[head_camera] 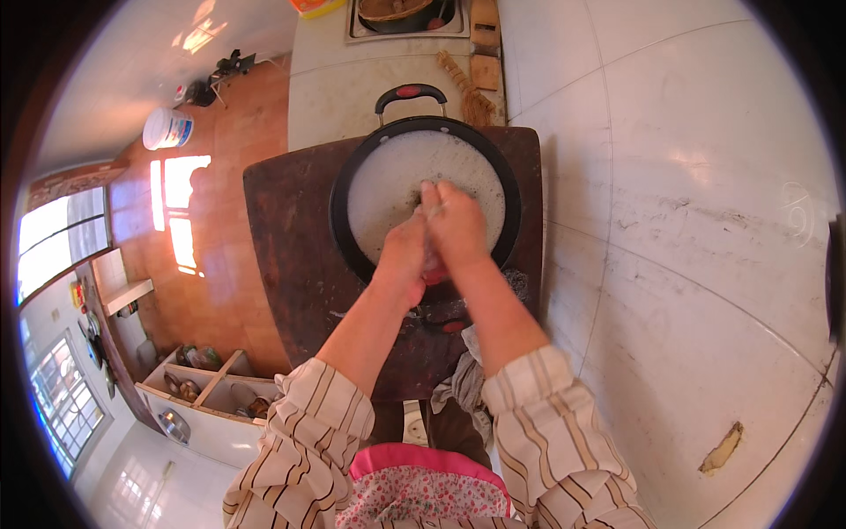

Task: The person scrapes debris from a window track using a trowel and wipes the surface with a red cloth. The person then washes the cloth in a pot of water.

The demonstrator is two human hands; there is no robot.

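Observation:
A black two-handled pan (340,228) holds cloudy, whitish water (396,172) with foam and small dark specks. Above it, my left hand (403,244) and my right hand (457,221) are pressed together, fingers curled. Between my palms and wrists shows a small pinkish-red thing (433,272); the hands cover most of it, and I cannot tell what it is or which hand holds it. The pan's far handle (411,92) has a red inset. Under the pan is a worn dark wooden table (297,244).
A metal scouring pad (514,284) lies right of the pan, and a grey cloth (466,380) hangs at the near edge. Beyond are a counter (370,73), a straw brush (469,89) and a sink (406,33). A tiled wall (661,165) borders the right side.

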